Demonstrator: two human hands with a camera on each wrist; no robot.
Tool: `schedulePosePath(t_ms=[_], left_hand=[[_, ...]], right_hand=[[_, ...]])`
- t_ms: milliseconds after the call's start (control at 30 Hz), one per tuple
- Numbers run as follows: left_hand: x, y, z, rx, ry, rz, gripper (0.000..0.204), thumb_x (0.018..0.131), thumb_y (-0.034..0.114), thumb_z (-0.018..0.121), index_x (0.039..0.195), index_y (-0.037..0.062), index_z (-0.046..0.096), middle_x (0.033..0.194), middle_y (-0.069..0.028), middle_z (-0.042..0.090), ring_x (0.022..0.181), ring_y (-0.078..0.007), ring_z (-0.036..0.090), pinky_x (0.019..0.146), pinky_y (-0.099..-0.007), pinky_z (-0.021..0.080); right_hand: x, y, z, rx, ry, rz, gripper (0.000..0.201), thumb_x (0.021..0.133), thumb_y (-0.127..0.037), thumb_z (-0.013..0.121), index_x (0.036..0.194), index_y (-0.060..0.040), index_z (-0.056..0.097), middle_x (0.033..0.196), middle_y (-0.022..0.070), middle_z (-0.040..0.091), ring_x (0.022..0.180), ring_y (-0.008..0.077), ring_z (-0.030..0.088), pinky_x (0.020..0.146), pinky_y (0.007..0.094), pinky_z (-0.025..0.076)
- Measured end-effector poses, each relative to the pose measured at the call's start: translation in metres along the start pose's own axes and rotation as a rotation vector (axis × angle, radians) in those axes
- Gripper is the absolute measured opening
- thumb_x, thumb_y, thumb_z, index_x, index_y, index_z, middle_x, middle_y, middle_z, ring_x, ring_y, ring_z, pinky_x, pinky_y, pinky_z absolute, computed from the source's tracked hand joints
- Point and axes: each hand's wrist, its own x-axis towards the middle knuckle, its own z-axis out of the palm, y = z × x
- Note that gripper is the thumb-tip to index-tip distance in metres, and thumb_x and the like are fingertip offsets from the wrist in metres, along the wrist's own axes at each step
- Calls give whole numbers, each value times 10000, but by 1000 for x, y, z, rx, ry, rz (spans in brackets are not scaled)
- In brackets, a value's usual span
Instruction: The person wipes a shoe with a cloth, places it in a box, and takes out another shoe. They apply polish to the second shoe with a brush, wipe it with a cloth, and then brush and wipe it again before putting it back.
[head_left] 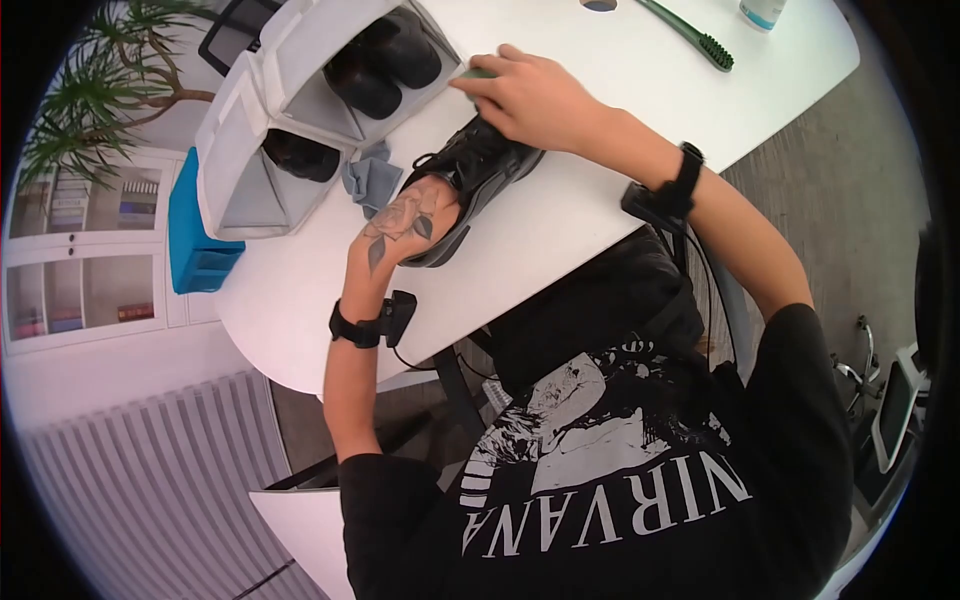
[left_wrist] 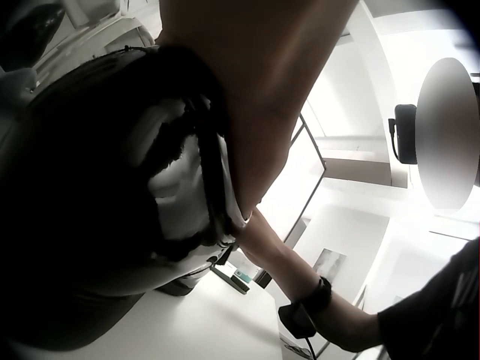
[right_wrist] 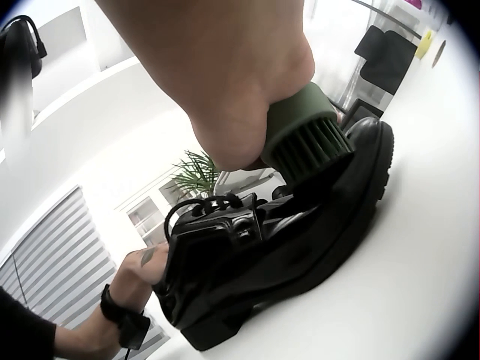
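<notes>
Green brush is grasped by right hand over black shoe; left hand is part-hidden by shoe, finger state cannot be told.

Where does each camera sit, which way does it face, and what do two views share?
Head: head-worn, looking forward and down at the black shoe; left hand, right hand and shirt show.
Left wrist: wrist-worn, facing the shoe close up; part of the left hand and the right forearm show.
Right wrist: wrist-worn, facing the shoe and green brush; right hand and left forearm show.
Head and right wrist share the shoe.
</notes>
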Motion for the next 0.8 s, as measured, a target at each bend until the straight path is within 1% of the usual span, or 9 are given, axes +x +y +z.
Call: schedulePosePath(t_ms=[67,167,333,433,533,633,667,767,800], left_hand=[[1,18,8,-11,51,-30,350,1013,132,723,1299,-68,689,1248,-114,735,1130,-198,673,1005,-315,509],[2,6,7,201,52,-33,352,1012,128,699,1303,-70,687,1265,-148,739,1139,-235,686,1018,-330,505],[3,2,10,54,92,3,375,1025,178,659,1303,-73,690,1275,-172,743,1149,-263,692,1031,-342,501],[5,-2,11,-43,81,50,399,1034,212,645,1306,-76,691,1280,-165,742,1160,-254,687,1044,-339,494],[5,9,13,-99,80,7,413,1040,226,635,1313,-80,688,1288,-155,739,1177,-243,680,1059,-337,484],[4,13,13,-118,87,-33,411,1040,218,633,1315,-83,686,1295,-149,737,1191,-236,673,1065,-337,479],[6,10,14,-127,90,-36,408,1039,213,633,1314,-84,686,1297,-148,736,1195,-235,671,1066,-337,479],[4,-7,14,7,148,-5,405,1034,207,632,1308,-86,685,1298,-154,732,1192,-242,670,1063,-333,478],[2,-9,14,5,138,-3,405,1035,210,630,1306,-86,684,1300,-158,731,1192,-243,669,1063,-335,478]], right_hand=[[10,-7,11,-49,49,-65,359,1000,-219,626,1315,-125,769,1242,113,698,1102,309,647,930,423,595],[4,-14,10,-85,45,-74,374,1004,-208,636,1358,-141,738,1274,112,681,1121,307,641,944,420,591],[-38,-6,-27,-21,40,-21,404,1001,-184,647,1402,-150,693,1288,109,660,1129,312,632,939,423,587],[-38,-4,-27,-23,31,-29,391,1006,-186,634,1389,-144,699,1253,107,674,1118,317,637,936,425,585],[-3,-7,-9,-54,-100,-32,435,1022,-185,613,1449,-111,656,1385,130,650,1132,315,620,975,427,566],[22,-11,21,-68,-31,-41,445,1029,-210,604,1452,-76,637,1359,123,655,1133,316,618,985,427,559],[26,-14,20,-36,-54,-4,471,1017,-212,627,1458,-45,614,1357,124,649,1145,321,612,995,428,555],[4,-10,6,-27,82,-105,417,977,-200,662,1364,-45,654,1264,112,681,1119,318,637,942,425,578],[-11,-9,-7,-12,94,-118,423,974,-190,668,1371,-46,647,1301,118,667,1127,318,629,944,422,575]])
